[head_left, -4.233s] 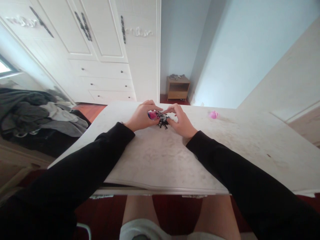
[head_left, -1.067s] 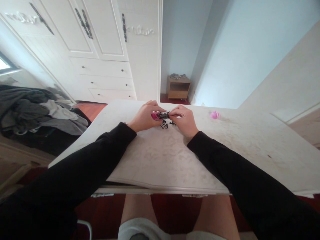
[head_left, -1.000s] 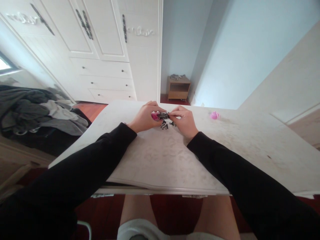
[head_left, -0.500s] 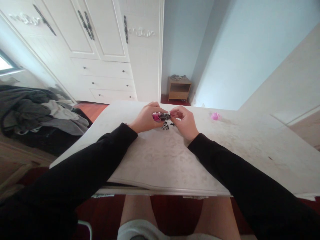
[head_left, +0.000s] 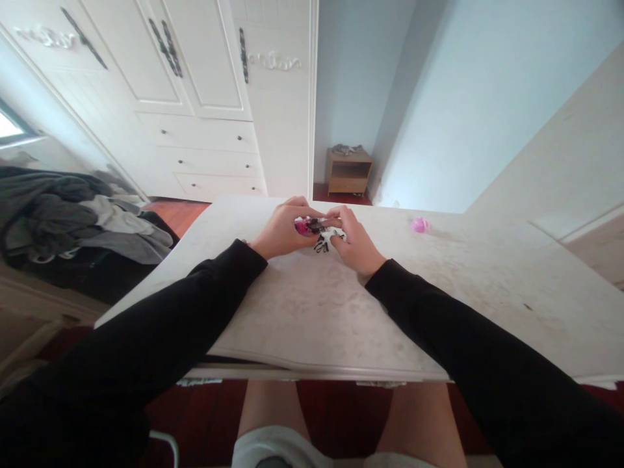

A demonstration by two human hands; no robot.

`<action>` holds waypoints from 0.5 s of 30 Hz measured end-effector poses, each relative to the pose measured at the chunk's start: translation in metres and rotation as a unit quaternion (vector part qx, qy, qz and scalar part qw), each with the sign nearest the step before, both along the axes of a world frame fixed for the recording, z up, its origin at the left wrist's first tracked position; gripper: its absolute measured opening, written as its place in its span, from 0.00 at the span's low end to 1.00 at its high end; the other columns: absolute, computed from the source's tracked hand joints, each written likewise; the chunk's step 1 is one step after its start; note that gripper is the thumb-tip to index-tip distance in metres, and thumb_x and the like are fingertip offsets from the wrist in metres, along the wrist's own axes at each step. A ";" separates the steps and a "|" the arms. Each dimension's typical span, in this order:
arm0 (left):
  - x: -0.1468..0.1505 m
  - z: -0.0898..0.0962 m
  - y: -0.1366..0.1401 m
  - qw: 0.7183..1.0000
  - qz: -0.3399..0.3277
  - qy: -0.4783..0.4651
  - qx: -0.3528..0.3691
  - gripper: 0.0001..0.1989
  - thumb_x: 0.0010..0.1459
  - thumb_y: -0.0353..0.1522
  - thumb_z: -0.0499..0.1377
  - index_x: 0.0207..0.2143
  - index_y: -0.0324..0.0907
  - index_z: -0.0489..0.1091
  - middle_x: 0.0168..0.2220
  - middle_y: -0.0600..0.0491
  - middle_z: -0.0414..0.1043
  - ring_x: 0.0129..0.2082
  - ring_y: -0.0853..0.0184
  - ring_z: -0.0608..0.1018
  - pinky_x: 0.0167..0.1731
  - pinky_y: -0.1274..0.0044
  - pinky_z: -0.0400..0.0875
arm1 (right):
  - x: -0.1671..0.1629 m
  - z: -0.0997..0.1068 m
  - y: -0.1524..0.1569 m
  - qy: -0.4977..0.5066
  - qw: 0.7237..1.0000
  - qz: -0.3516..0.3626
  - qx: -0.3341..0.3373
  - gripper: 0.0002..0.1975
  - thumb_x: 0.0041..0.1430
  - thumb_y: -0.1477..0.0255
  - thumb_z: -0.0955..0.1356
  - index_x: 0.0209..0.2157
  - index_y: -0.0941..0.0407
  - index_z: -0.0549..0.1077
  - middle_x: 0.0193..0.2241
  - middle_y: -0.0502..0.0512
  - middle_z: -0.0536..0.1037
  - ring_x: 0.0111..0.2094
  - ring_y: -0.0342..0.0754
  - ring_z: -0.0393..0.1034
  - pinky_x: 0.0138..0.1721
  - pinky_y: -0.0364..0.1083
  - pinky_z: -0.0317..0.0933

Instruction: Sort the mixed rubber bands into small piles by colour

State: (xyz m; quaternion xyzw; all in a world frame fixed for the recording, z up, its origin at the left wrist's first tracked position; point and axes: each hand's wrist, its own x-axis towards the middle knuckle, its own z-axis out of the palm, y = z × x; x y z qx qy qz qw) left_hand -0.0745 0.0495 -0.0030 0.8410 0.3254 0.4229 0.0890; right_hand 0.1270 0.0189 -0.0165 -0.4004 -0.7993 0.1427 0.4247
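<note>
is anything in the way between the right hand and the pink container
Nothing visible: the right hand reaches up to the end of the pink container, which the left hand holds; whether it touches the container is unclear. Loose black pieces lie on the table on the near side, off that path.

Left hand [head_left: 280,231] holds pink-and-black object [head_left: 303,227]; right hand [head_left: 358,246], thumb parted, at its 3 o'clock; black pieces [head_left: 321,246] at 5 o'clock, on tabletop [head_left: 312,312].

The left hand [head_left: 283,227] hides part of a pink-and-black object [head_left: 302,227], its full shape unclear. The thin black looped pieces [head_left: 321,246] near it are too small to identify. The left edge cuts off a heap of dark grey cloth [head_left: 56,203].
</note>
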 end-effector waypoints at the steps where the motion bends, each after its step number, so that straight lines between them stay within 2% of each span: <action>1: 0.000 0.000 0.000 1.000 0.005 -0.007 0.002 0.16 0.48 0.30 0.67 0.42 0.44 0.83 0.34 0.52 0.74 0.33 0.65 0.75 0.38 0.72 0.73 | -0.001 0.000 -0.002 -0.022 1.000 -0.002 0.004 0.24 0.48 0.78 0.63 0.49 0.52 0.66 0.50 0.61 0.75 0.55 0.61 0.68 0.53 0.63 0.62; 4: 0.001 0.001 -0.002 1.000 0.013 -0.026 0.006 0.15 0.48 0.31 0.67 0.40 0.43 0.82 0.33 0.53 0.74 0.33 0.65 0.75 0.37 0.72 0.73 | -0.004 0.003 -0.007 -0.071 0.997 -0.005 0.007 0.29 0.48 0.78 0.64 0.55 0.53 0.64 0.54 0.64 0.74 0.59 0.65 0.63 0.55 0.66 0.57; 7: 0.001 0.001 -0.003 1.000 0.007 -0.028 0.011 0.12 0.48 0.32 0.67 0.39 0.42 0.82 0.33 0.53 0.74 0.33 0.66 0.75 0.37 0.72 0.73 | -0.006 0.006 -0.010 -0.084 0.996 0.003 -0.002 0.30 0.52 0.77 0.64 0.58 0.54 0.62 0.54 0.64 0.77 0.58 0.66 0.62 0.55 0.66 0.55; 15: 0.000 0.001 0.000 0.999 -0.005 -0.034 0.021 0.14 0.50 0.32 0.69 0.41 0.42 0.82 0.32 0.53 0.73 0.33 0.66 0.75 0.36 0.73 0.71 | -0.003 0.005 -0.007 0.006 0.998 -0.040 0.051 0.23 0.54 0.75 0.65 0.53 0.52 0.65 0.46 0.59 0.79 0.53 0.62 0.66 0.56 0.63 0.57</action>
